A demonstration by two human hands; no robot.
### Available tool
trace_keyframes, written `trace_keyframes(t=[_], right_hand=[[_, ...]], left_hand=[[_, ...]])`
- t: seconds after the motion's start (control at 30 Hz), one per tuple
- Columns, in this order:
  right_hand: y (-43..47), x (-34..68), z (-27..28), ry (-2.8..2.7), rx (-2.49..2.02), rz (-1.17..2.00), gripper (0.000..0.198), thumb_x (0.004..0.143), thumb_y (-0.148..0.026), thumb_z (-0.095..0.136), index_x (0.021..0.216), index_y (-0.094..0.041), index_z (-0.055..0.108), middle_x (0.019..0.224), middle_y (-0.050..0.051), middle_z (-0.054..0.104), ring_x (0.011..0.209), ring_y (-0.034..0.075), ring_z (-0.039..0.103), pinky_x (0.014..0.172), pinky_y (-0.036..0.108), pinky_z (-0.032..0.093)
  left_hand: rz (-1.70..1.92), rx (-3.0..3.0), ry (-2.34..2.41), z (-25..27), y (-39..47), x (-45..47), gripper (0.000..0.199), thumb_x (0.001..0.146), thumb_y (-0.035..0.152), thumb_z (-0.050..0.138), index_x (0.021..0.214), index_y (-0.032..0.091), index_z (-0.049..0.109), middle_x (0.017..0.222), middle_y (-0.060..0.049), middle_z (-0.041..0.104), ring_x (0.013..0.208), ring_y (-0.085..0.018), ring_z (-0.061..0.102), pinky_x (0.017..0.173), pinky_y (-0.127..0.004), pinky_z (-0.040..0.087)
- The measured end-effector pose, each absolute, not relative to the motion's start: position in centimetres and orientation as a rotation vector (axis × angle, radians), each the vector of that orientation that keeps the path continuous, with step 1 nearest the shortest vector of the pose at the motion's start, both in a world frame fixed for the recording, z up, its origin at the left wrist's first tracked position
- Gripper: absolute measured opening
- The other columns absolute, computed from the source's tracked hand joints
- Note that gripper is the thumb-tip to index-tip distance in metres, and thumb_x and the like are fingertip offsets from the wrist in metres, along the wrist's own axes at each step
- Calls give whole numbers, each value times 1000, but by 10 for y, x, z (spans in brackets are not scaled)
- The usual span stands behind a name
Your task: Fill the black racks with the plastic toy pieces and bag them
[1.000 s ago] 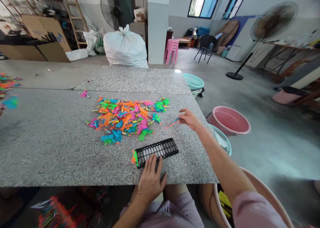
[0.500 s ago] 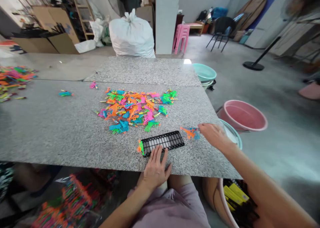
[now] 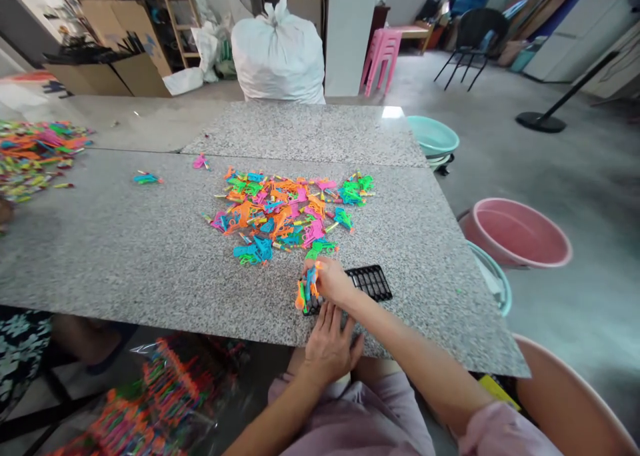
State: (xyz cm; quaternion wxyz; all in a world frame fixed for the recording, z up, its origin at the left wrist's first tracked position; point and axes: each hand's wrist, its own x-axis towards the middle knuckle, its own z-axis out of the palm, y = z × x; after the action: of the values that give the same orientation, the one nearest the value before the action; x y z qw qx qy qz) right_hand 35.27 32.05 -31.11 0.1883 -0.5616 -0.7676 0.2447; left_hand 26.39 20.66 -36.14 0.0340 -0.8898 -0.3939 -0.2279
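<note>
A black slotted plastic rack (image 3: 373,283) lies near the table's front edge. A green and orange toy gun (image 3: 301,297) sits at its left end. My left hand (image 3: 330,346) is open, its outstretched fingers resting on the rack's front edge. Closed above the left part of the rack, my right hand (image 3: 334,281) grips blue and orange toy guns (image 3: 312,281) beside the green one. How far these sit in the slots cannot be seen. Just behind is a loose pile of small toy guns (image 3: 280,209) in orange, green, blue and pink.
Another heap of toy pieces (image 3: 40,149) covers the far left of the speckled table (image 3: 165,263). A pink basin (image 3: 523,233) and teal basins stand along the right side. Below the table at left is a clear bag (image 3: 165,389) of toys. A tied white sack (image 3: 279,53) stands behind.
My right hand has moved left from the table's right edge to the rack's left end, with the blue and orange toy guns. My left hand stays at the rack; the view has shifted.
</note>
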Motion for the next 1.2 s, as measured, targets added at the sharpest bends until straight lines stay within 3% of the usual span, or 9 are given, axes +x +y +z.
trace_keyframes(t=[0.2, 0.37, 0.47, 0.57, 0.7, 0.87, 1.0, 1.1, 1.2], right_hand=[[319, 348, -306, -2382, -1537, 625, 23, 87, -19, 58, 108, -15, 65, 90, 9, 67, 89, 22, 62, 81, 30, 45], [342, 403, -311, -2136, -1569, 345, 45, 87, -12, 54, 132, -18, 55, 135, 11, 55, 127, 23, 47, 103, 35, 40], [367, 430, -311, -2242, -1735, 99, 61, 89, -4, 44, 147, -22, 40, 149, 11, 43, 137, 27, 35, 103, 42, 40], [391, 434, -308, -2506, -1661, -19, 50, 91, -5, 41, 140, -14, 47, 129, 16, 59, 126, 28, 45, 97, 42, 43], [401, 432, -307, -2513, -1632, 27, 27, 91, -4, 41, 107, -11, 62, 104, 15, 65, 103, 23, 58, 89, 34, 46], [358, 448, -330, -1801, -1610, 607, 10, 86, -20, 52, 95, -17, 53, 84, 5, 63, 70, 16, 60, 67, 30, 50], [317, 464, -341, -1290, -1433, 1019, 27, 80, -39, 57, 96, -19, 46, 72, -1, 60, 58, 14, 57, 51, 25, 45], [306, 480, -336, -1284, -1632, 918, 29, 72, -37, 64, 90, -18, 51, 70, 0, 62, 57, 13, 57, 55, 25, 46], [308, 492, -325, -1471, -1854, 531, 27, 68, -28, 68, 90, -15, 60, 85, 5, 67, 60, 13, 59, 71, 30, 49]], left_hand=[[-632, -2758, -1221, -359, 208, 263, 43, 89, 42, 52, 116, 10, 60, 116, -22, 63, 113, -35, 62, 97, -50, 52], [-737, -2701, -1201, -359, 209, 264, 56, 92, 42, 49, 137, 9, 49, 139, -23, 51, 131, -35, 48, 103, -48, 48], [-732, -2695, -1167, -359, 210, 263, 59, 91, 40, 52, 140, 8, 47, 142, -23, 48, 135, -35, 44, 106, -46, 46], [-757, -2689, -1172, -359, 210, 262, 58, 91, 41, 51, 140, 9, 49, 142, -22, 48, 136, -35, 42, 107, -46, 44], [-773, -2697, -1183, -361, 209, 262, 58, 93, 42, 50, 141, 9, 49, 143, -22, 47, 136, -34, 42, 109, -46, 42], [-776, -2717, -1188, -362, 210, 264, 60, 92, 43, 51, 141, 9, 48, 144, -23, 46, 137, -35, 41, 110, -47, 40], [-773, -2763, -1186, -361, 210, 264, 60, 92, 41, 51, 141, 8, 47, 143, -26, 45, 137, -37, 40, 110, -50, 39], [-788, -2833, -1207, -361, 210, 263, 59, 92, 39, 50, 141, 6, 46, 143, -28, 43, 137, -40, 39, 110, -53, 38], [-809, -2875, -1231, -361, 211, 264, 58, 92, 39, 50, 139, 5, 47, 142, -29, 44, 137, -41, 38, 110, -56, 36]])
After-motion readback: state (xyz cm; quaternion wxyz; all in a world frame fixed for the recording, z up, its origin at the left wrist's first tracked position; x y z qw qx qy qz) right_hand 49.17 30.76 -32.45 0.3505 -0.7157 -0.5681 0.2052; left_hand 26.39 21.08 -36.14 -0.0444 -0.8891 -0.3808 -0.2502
